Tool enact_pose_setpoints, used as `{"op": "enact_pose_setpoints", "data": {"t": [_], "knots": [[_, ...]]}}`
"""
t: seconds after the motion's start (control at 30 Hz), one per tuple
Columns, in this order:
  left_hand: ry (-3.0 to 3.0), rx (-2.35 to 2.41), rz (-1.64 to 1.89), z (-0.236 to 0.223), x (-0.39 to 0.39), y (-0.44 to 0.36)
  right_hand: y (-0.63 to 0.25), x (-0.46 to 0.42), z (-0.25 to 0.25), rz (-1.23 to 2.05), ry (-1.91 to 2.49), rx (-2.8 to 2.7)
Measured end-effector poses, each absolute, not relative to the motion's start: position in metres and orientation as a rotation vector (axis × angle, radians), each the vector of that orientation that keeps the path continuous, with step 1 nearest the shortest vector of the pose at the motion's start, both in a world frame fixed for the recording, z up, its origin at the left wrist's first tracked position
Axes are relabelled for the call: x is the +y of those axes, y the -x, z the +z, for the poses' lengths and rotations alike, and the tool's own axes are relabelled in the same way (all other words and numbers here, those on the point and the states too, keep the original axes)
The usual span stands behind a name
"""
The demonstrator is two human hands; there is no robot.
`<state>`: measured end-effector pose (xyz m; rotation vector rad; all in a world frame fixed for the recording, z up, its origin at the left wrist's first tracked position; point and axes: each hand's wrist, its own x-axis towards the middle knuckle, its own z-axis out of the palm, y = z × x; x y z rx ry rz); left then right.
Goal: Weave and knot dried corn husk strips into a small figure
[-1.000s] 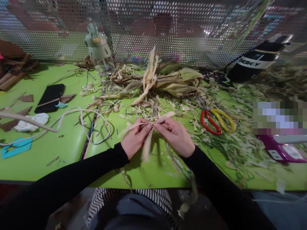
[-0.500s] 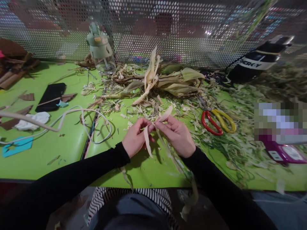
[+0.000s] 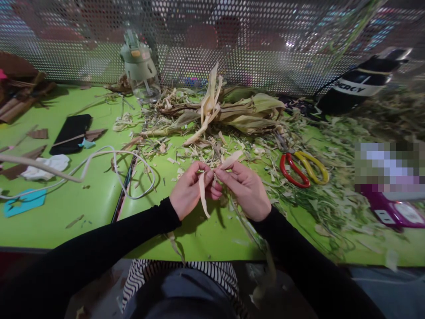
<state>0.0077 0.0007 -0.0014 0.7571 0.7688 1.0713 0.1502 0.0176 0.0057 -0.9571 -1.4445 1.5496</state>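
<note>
My left hand point(image 3: 191, 189) pinches a pale corn husk strip point(image 3: 202, 197), whose free end hangs down below the fingers. Close beside it, my right hand point(image 3: 247, 188) is closed on the husk too; a pale end point(image 3: 231, 159) sticks out above its fingers toward the upper right. A longer, greenish braided-looking length point(image 3: 244, 223) trails from under my right hand toward the table's front edge. Whether the strips join between the fingertips is hidden. Beyond my hands lies a pile of dried corn husks point(image 3: 252, 113) with one upright husk on its stalk point(image 3: 210, 108).
Scissors point(image 3: 300, 170) with red and yellow handles lie right of my hands among husk scraps point(image 3: 318, 212). A clear bottle point(image 3: 141, 71) and a black bottle point(image 3: 357, 86) stand or lean behind. Left are a black phone point(image 3: 71, 133), a white cable point(image 3: 114, 166) and crumpled tissue point(image 3: 45, 167).
The hands have barely moved. The left fingers have opened slightly away from the right fingertips, and the pale husk end above my right hand has shifted a little right and lower.
</note>
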Motion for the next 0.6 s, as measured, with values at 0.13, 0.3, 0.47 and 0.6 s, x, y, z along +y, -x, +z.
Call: {"op": "enact_pose_setpoints", "data": {"t": [0.13, 0.3, 0.47, 0.6], "knots": [[-0.77, 0.797, 1.054, 0.0015, -0.0004, -0.007, -0.1496, 0.0162, 0.007, 1.576, 0.929, -1.429], [-0.781, 0.805, 1.057, 0.0044, -0.001, -0.0064, -0.1489, 0.0142, 0.0078, 1.548, 0.919, -1.405], [-0.771, 0.815, 1.04, 0.0048, -0.0007, -0.0061, -0.1482, 0.012, 0.009, 1.506, 0.962, -1.444], [-0.749, 0.797, 1.036, 0.0001, 0.0026, -0.0053, -0.1486, 0.0157, 0.0086, 1.471, 0.978, -1.487]]}}
